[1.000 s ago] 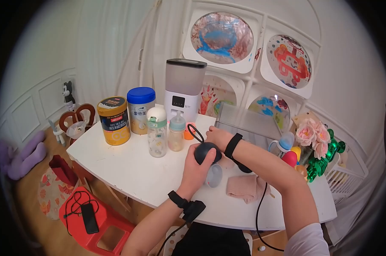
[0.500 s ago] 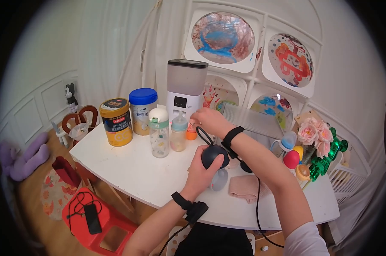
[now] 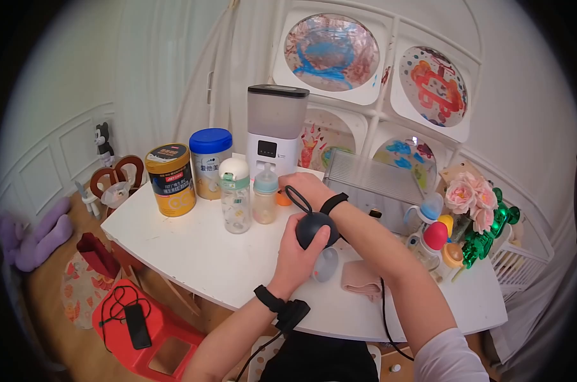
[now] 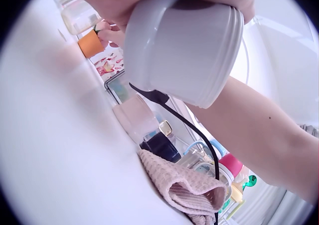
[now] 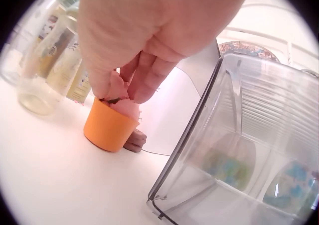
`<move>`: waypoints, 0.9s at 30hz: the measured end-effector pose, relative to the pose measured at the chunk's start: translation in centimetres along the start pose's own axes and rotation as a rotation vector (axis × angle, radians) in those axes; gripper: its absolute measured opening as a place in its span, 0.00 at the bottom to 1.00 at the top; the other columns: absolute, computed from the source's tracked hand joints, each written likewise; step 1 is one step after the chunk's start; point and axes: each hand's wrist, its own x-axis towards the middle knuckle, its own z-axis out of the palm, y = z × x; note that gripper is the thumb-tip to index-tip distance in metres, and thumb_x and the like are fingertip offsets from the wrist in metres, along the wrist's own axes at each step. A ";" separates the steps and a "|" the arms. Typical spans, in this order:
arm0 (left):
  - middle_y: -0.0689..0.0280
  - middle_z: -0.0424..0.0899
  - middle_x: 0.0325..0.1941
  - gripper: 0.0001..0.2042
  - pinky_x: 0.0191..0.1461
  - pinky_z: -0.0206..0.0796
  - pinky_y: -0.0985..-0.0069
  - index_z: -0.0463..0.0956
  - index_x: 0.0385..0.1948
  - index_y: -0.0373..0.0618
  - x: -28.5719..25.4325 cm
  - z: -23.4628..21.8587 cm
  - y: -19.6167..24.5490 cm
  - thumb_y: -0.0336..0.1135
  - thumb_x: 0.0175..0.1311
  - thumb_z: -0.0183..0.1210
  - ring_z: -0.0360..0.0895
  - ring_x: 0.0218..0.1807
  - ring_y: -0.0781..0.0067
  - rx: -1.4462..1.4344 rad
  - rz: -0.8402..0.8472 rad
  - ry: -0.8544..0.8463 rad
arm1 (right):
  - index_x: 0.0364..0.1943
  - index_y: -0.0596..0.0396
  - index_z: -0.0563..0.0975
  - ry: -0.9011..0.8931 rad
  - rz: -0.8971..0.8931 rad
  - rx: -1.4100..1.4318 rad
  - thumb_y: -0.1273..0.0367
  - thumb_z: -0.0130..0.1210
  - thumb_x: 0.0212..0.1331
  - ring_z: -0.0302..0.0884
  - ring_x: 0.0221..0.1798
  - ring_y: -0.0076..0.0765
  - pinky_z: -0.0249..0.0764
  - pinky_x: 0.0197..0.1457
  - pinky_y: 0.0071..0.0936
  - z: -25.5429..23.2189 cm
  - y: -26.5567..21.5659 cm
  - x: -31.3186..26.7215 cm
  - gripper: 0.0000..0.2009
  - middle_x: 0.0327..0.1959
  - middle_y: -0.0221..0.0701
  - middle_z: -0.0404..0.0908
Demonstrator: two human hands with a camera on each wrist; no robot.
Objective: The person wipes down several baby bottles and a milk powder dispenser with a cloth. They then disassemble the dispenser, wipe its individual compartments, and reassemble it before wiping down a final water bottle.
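My left hand grips a rounded navy container with a strap loop, above the front of the table. From the left wrist, its pale grey body with a ridged rim shows below the palm. My right hand reaches to the back of the table, beside a baby bottle with a pale blue collar. In the right wrist view its thumb and fingers pinch a soft pink piece at the mouth of a small orange cup. A dark green bit shows beside the pink piece.
A translucent cup and folded pink cloth lie near the left hand. A clear plastic bin stands right of the orange cup. Behind are a straw bottle, two tins and a white dispenser. Bottles and flowers stand right.
My right hand has moved left to the orange cup, then lower over it. The left hand keeps its hold on the navy container, nearly still.
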 end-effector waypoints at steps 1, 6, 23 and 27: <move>0.56 0.84 0.51 0.21 0.50 0.81 0.73 0.67 0.59 0.34 0.0 0.0 0.0 0.38 0.76 0.63 0.88 0.44 0.68 -0.003 0.011 0.004 | 0.33 0.53 0.83 -0.001 0.003 -0.002 0.69 0.61 0.59 0.87 0.41 0.53 0.80 0.42 0.46 -0.2 -0.2 -0.2 0.04 0.34 0.38 0.88; 0.57 0.84 0.51 0.23 0.54 0.78 0.73 0.69 0.58 0.34 0.0 0.1 0.4 0.42 0.74 0.66 0.84 0.48 0.70 -0.058 -0.035 0.006 | 0.43 0.54 0.78 0.109 -0.095 -0.016 0.68 0.57 0.66 0.86 0.42 0.55 0.81 0.43 0.48 -0.3 -0.3 -0.8 0.07 0.37 0.39 0.86; 0.61 0.85 0.48 0.21 0.56 0.75 0.74 0.72 0.55 0.34 1.0 -0.1 1.3 0.43 0.75 0.65 0.81 0.49 0.75 -0.148 -0.102 0.047 | 0.52 0.52 0.85 0.269 0.177 0.023 0.60 0.64 0.64 0.88 0.49 0.52 0.81 0.56 0.47 -7.4 0.9 -4.0 0.17 0.41 0.41 0.90; 0.62 0.84 0.50 0.22 0.57 0.72 0.76 0.76 0.53 0.37 3.4 0.5 2.4 0.50 0.76 0.63 0.80 0.51 0.76 -0.164 -0.110 0.115 | 0.50 0.52 0.87 0.078 0.413 -0.001 0.55 0.66 0.62 0.89 0.48 0.50 0.82 0.54 0.45 -14.3 -2.5 -10.2 0.19 0.40 0.40 0.91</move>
